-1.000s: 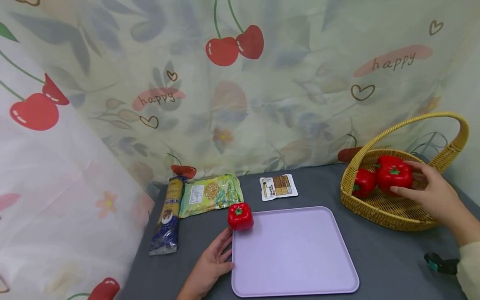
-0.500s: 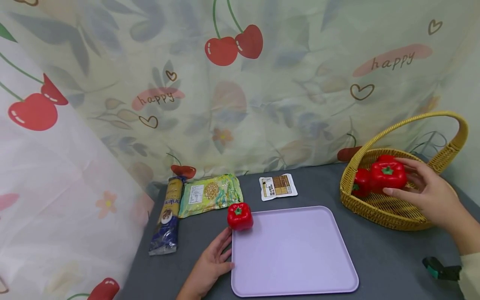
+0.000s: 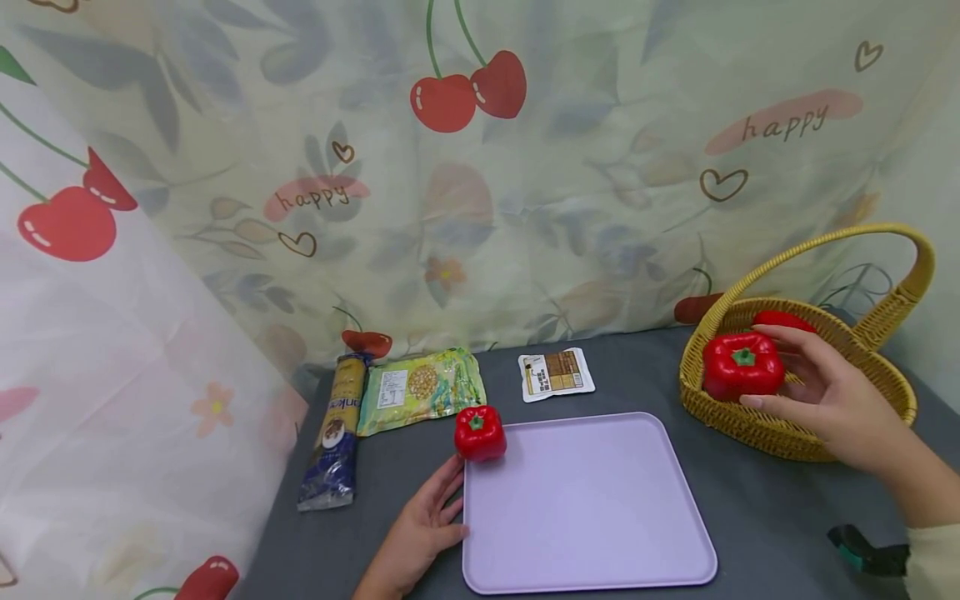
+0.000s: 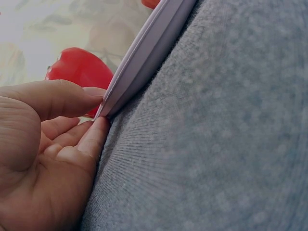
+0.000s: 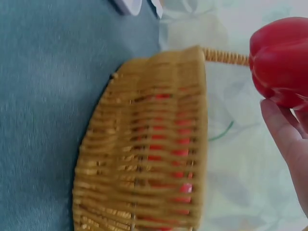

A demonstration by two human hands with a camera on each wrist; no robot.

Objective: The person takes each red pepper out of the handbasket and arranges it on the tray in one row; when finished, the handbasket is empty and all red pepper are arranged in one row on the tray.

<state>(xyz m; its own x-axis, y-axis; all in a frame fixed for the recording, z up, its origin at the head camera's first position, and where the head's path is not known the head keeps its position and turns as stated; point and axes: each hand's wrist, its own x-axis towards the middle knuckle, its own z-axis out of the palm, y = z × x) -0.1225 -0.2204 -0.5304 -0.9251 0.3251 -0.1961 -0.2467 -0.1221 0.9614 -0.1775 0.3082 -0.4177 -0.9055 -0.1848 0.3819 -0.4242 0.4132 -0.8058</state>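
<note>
My left hand [image 3: 416, 527] pinches the left rim of the lilac tray [image 3: 588, 508]; in the left wrist view the thumb lies over the rim, fingers under it. A small red bell pepper [image 3: 481, 433] sits at the tray's back left corner, close beyond my fingertips. On the right, my right hand [image 3: 832, 400] grips a larger red bell pepper [image 3: 742, 367] by its side, green stem up. The right wrist view has that held pepper [image 5: 284, 62] raised above the wicker basket [image 5: 139, 144]. More red [image 3: 783, 320] shows inside the basket behind it, and through the weave.
Behind the tray lie a green snack bag [image 3: 423, 390] and a small white-and-brown packet [image 3: 557, 374]. A long blue-and-gold pack [image 3: 335, 433] lies at the left. The basket's tall handle [image 3: 810, 246] arches over it. A patterned curtain [image 3: 480, 208] hangs behind the grey table.
My right hand has carried the larger bell pepper leftward within the basket area, now covering the other pepper there. The left hand, tray and small pepper have stayed put.
</note>
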